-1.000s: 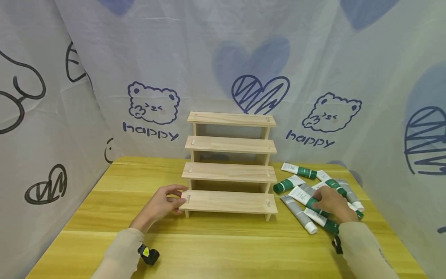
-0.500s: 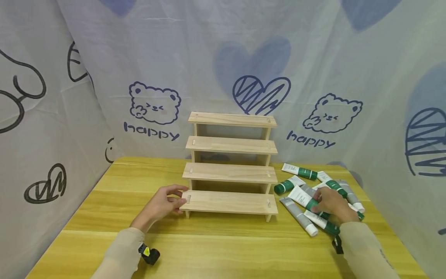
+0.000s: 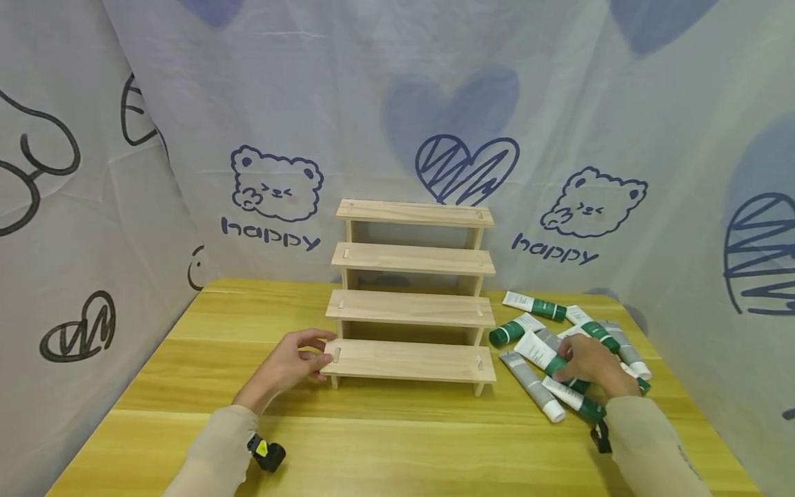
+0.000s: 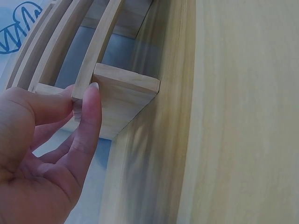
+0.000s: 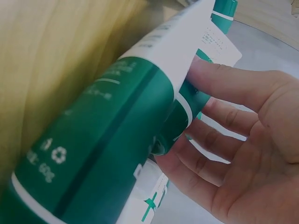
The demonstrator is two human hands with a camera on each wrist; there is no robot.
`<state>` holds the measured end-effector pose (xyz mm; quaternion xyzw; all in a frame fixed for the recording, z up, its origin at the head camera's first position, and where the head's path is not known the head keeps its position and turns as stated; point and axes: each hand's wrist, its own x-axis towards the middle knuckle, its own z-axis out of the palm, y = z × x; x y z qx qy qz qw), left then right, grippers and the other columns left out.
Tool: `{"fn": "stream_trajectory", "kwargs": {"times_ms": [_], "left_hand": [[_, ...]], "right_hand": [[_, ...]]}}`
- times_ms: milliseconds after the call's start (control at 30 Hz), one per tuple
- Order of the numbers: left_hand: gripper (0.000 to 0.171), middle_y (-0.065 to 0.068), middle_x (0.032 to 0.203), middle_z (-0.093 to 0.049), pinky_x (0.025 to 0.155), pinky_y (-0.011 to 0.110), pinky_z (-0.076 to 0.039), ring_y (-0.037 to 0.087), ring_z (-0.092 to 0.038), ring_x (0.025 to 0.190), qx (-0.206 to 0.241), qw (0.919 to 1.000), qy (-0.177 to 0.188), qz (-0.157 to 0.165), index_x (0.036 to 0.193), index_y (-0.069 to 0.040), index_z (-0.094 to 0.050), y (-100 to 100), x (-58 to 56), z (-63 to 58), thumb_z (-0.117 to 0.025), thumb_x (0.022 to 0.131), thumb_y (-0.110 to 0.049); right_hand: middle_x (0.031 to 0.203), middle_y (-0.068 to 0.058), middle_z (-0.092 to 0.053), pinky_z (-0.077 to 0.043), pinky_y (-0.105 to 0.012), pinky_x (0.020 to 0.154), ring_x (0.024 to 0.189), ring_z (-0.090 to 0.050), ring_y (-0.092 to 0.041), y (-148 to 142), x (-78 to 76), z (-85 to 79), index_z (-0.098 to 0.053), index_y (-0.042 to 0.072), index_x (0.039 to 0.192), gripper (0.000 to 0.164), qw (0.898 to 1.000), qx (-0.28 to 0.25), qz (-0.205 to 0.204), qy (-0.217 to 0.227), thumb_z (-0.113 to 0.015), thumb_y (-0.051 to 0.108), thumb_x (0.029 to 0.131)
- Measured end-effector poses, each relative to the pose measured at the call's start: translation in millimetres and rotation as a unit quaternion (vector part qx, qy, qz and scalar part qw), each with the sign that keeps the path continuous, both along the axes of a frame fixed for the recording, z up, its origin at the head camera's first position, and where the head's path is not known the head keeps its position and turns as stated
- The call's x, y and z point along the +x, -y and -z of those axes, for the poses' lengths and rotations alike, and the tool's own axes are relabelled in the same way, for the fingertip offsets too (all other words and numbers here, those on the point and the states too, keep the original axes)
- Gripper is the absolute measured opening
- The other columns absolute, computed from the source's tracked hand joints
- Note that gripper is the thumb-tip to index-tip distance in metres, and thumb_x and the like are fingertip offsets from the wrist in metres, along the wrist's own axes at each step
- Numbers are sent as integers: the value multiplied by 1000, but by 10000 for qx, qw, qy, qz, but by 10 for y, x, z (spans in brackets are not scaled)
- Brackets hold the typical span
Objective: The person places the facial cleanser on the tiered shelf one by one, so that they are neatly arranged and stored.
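Note:
A stepped wooden display rack (image 3: 413, 304) with several tiers stands on the table. My left hand (image 3: 287, 364) pinches the left end of its lowest board (image 4: 88, 65) between thumb and fingertips. At the right, my right hand (image 3: 593, 360) is down in a pile of squeeze tubes. Its thumb and fingers are round the green end of a white-and-green squeeze tube (image 3: 539, 351), which lies on others. In the right wrist view, another green tube (image 5: 103, 135) fills the foreground and covers part of the held one.
A grey tube with a white cap (image 3: 533, 386) lies nearest the rack's right foot. Another white-and-green tube (image 3: 534, 305) lies at the back of the pile. Yellow wood-grain table (image 3: 397, 449) spreads in front. A printed cloth (image 3: 373, 103) hangs behind and at both sides.
The right hand's fingers have shifted slightly on the white-and-green tube, which has tilted a little. The left hand keeps its hold on the rack; the view has drifted slightly.

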<state>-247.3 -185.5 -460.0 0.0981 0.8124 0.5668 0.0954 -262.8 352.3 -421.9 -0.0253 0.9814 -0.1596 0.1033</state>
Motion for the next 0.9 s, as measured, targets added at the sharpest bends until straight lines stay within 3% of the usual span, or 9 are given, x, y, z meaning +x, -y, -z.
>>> {"fn": "stream_trajectory", "kwargs": {"times_ms": [133,300,567,900], "left_hand": [[42,26,123,-60,71,37,-67,18,-72,84,28,10000,2,11,140,2,-58,-4,7,4,-66,98,0],[42,26,123,-60,71,37,-67,18,-72,83,30,10000,17,-8,140,1,-58,-1,-4,11,-66,98,-1],[42,26,123,-59,71,37,-67,18,-71,82,21,10000,23,-38,140,1,-58,7,-5,-5,-66,98,-1],[42,26,123,-59,71,37,-67,18,-70,80,13,10000,20,-46,139,1,-59,-1,-6,2,-67,98,-1]], "right_hand": [[97,-14,-67,-53,-45,77,86,-59,-26,12,-1,3,-67,-1,102,40,9999,47,120,62,-90,20,77],[100,-16,-68,-50,-53,77,88,-59,-30,6,0,-23,-66,-1,106,41,9996,65,275,31,-89,20,78],[103,-18,-71,-56,-52,78,90,-64,-31,-9,-26,-120,-67,-2,105,44,9991,109,112,-395,-89,20,74],[105,-20,-72,-57,-52,82,93,-65,-32,56,-31,-214,-68,-2,104,42,9982,-7,63,-601,-89,21,75]]}}
